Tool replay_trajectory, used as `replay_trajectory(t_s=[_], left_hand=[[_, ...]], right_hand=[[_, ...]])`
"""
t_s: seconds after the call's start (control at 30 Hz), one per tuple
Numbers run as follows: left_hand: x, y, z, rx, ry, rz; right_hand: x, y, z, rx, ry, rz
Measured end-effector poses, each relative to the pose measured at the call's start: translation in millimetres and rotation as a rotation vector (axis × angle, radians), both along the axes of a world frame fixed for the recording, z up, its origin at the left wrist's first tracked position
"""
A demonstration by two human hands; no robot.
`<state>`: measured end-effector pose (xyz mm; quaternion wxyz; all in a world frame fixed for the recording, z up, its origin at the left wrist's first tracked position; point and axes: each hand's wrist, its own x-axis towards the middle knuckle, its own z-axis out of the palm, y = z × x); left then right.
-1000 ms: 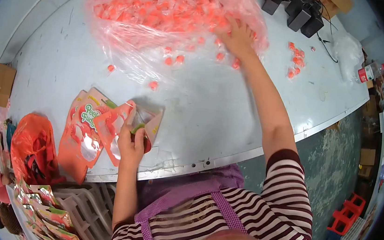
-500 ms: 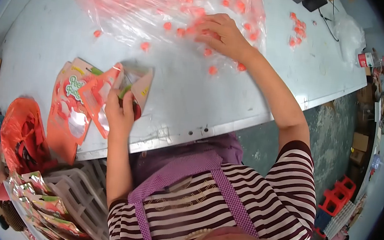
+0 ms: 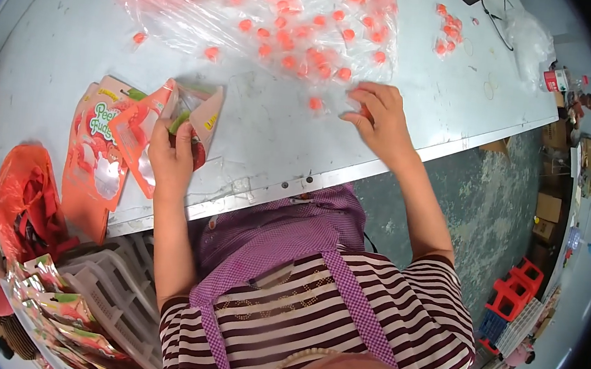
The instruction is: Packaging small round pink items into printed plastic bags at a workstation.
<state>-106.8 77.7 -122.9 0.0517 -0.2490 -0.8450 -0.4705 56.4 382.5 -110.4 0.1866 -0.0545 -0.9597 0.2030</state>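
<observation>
Head view showed me my left hand (image 3: 172, 161) gripping an open orange foil pouch (image 3: 186, 117) mouth-up for filling near the grey table's (image 3: 56, 58) edge, while my right hand (image 3: 382, 118) pinched small orange wrapped sweets (image 3: 316, 103) beside the far clear plastic bag (image 3: 256, 7).

top: short-sleeved, horizontal stripes in dark maroon and white | apron: purple-and-white small check, bib over the chest, narrow checked straps crossing the striped back (one runs diagonally) | forearms: bare below the sleeve hems | left hand (image 3: 172, 161), right hand (image 3: 382, 118): no gloves, rings or watch visible
</observation>
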Motion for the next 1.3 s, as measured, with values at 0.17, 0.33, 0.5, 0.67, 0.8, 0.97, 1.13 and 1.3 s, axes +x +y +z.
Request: replay_trajectory(t_s=[0.17,0.33,0.5,0.67,0.8,0.97,1.13,1.3], left_hand=[[1,1,1,0.030,-0.044,0.010],[1,2,2,0.007,-0.043,0.003],[0,0,2,-0.014,-0.066,0.000],[0,0,3,0.007,-0.112,0.000],[2,1,7,-0.011,-0.116,0.003],[-1,2,0,0.030,-0.001,0.005],[0,0,2,0.029,-0.046,-0.004],[-1,-1,4,0.004,-0.086,-0.011]], right_hand=[[0,-20,7,-0.055,0.042,-0.006],[-32,-33,6,0.078,0.118,-0.088],[-32,-38,-9,-0.069,0.058,-0.158],[-23,-50,-20,-0.194,0.063,-0.122],[-32,-73,-14,-0.181,0.128,-0.090],[-43,-88,-15,-0.111,0.138,-0.012],[-50,-84,-5,-0.240,0.171,0.155],[-64,-54,3,0.002,0.109,-0.010]])
